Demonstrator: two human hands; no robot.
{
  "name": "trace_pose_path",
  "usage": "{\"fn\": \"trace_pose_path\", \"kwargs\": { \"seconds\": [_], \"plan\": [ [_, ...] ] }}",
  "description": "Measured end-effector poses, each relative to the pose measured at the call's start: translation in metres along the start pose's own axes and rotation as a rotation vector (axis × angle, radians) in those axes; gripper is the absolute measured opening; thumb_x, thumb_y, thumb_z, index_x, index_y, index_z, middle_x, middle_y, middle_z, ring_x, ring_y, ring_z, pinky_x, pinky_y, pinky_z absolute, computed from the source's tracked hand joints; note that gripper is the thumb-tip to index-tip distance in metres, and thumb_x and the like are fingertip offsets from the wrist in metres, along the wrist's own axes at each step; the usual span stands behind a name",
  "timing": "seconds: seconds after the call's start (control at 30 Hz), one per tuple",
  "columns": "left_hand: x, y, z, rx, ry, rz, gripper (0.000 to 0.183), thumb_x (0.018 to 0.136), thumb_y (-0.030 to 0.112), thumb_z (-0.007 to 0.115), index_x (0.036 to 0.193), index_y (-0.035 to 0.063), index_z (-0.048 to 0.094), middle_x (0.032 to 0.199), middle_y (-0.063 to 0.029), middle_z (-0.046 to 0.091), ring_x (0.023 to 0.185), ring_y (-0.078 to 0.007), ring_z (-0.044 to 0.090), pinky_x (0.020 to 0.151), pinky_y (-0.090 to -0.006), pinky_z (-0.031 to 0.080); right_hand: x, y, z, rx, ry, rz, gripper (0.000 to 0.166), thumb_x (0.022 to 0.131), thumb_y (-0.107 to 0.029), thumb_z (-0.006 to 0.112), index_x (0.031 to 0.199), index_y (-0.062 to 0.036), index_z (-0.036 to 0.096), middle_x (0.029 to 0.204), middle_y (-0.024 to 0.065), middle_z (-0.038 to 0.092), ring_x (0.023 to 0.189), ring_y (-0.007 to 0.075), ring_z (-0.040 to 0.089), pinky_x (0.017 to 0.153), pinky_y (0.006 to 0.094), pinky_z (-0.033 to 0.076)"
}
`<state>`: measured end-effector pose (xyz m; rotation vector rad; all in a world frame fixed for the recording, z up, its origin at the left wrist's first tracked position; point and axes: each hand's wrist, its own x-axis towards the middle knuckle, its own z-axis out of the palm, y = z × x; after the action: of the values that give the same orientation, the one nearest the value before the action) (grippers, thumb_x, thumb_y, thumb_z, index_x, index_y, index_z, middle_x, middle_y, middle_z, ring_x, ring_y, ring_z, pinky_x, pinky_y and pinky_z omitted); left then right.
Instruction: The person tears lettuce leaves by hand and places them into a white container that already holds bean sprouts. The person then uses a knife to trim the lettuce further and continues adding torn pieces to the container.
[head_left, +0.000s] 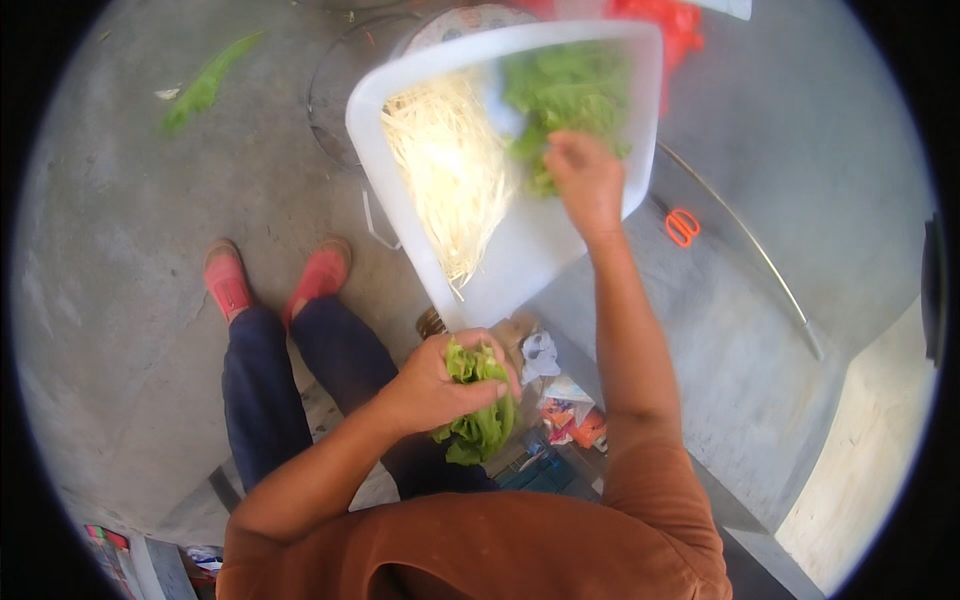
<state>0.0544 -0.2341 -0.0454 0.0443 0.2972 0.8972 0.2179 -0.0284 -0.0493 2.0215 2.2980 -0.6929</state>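
Observation:
My left hand (431, 386) is closed around a bunch of leafy greens (480, 435), held above my lap just below the near corner of a white plastic tub (502, 289). My right hand (585, 176) reaches into that tub, its fingers curled at the edge of a blurred heap of green leaves (570, 82). Whether those fingers grip a leaf is hidden by the blur. Pale, thin shreds (450, 172), brightly lit, fill the tub's left side.
Orange-handled scissors (682, 227) and a thin metal rod (742, 225) lie right of the tub. Behind it is a red plastic bag (679, 37). A loose green leaf (210, 82) rests on the concrete floor (135, 217). Crumpled packaging (566, 416) lies beside my legs.

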Motion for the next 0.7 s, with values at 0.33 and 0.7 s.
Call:
{"fn": "trace_pose_path", "kwargs": {
  "seconds": [0.33,0.7],
  "plan": [
    [-0.001,-0.001,-0.003,-0.008,0.017,0.006,0.016,0.075,-0.005,0.056,0.086,0.005,0.05,0.085,-0.0082,0.063,0.084,-0.0136,0.057,0.076,-0.0287,0.046,0.005,0.04,0.02,-0.336,0.128,-0.353,0.02,0.071,-0.011,0.061,0.09,-0.0057,0.062,0.097,0.0112,0.06,0.085,0.0285,0.057,0.076,0.0343,0.046],
    [0.003,-0.001,-0.002,-0.037,0.023,0.009,0.017,0.075,-0.006,0.056,0.087,0.0043,0.05,0.085,-0.0092,0.063,0.084,-0.0153,0.059,0.077,-0.0292,0.046,-0.025,0.019,-0.023,1.042,-0.011,0.303,0.014,0.079,-0.005,0.056,0.093,-0.0013,0.061,0.091,0.0069,0.062,0.069,0.0128,0.056,0.058,0.0245,0.044]
  ]
}}
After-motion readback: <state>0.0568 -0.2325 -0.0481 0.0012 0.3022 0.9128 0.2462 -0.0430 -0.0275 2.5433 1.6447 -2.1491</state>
